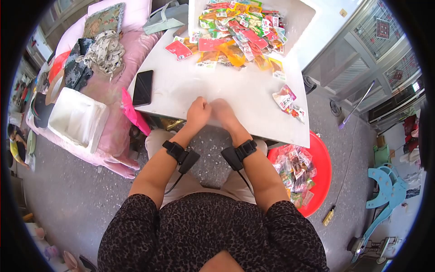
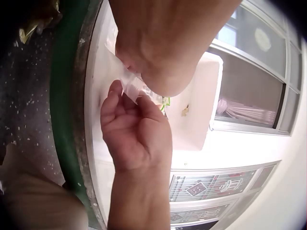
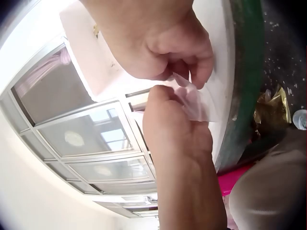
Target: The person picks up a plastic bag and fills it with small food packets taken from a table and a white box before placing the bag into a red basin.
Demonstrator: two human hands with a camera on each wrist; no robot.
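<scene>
Both hands meet over the white table's near edge in the head view, left hand (image 1: 198, 113) beside right hand (image 1: 224, 112), which looks blurred. A clear plastic bag (image 3: 197, 104) is between them. In the left wrist view, the left hand (image 2: 136, 132) pinches the clear plastic (image 2: 129, 82) between thumb and fingertips. The right hand (image 3: 175, 120) has its fingers curled round the bag's other side in the right wrist view. Whether anything is inside the bag cannot be told. Colourful snack packets (image 1: 244, 31) lie heaped beyond the hands, partly in a white foam box (image 1: 302, 22).
A black phone (image 1: 143, 88) lies at the table's left, loose packets (image 1: 285, 99) at its right. A red tub (image 1: 322, 174) of packets stands below the right edge. Left of the table, a white foam box (image 1: 97, 129) sits on pink cloth beside a pink bag (image 1: 131, 111).
</scene>
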